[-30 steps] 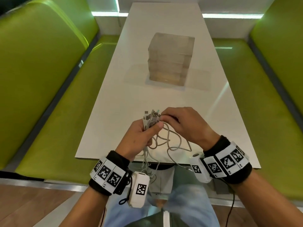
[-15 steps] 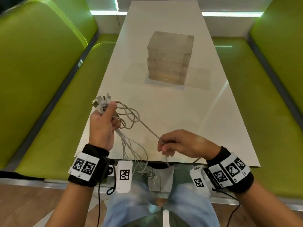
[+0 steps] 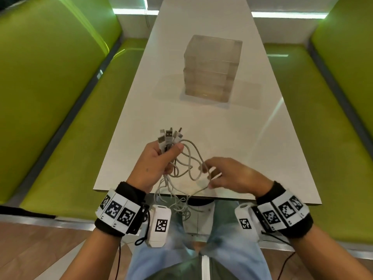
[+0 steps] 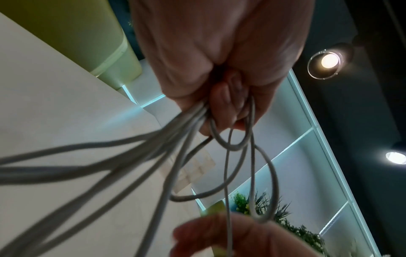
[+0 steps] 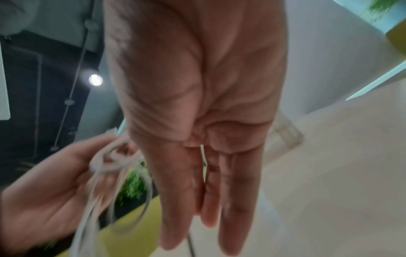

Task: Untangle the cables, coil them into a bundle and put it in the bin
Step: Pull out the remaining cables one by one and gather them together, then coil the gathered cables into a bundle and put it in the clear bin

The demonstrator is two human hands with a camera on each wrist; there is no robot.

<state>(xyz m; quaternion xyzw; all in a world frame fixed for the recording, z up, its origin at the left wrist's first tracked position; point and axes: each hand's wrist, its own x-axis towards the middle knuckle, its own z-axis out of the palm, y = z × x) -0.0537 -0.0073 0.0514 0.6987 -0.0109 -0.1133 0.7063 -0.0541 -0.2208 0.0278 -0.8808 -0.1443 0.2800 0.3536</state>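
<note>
Head cam: your left hand [image 3: 153,168] grips the plug ends of the thin grey-white cables [image 3: 188,167] above the table edge; right hand [image 3: 230,176] pinches one strand. Keep loops even imo, clear plastic bin [image 3: 212,67] is well ahead.

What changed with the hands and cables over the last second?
The left hand, gripping the plug ends of the cables, swung out left, then returned to centre. The right hand slid down a strand and now feeds another loop. The bin stayed put.
</note>
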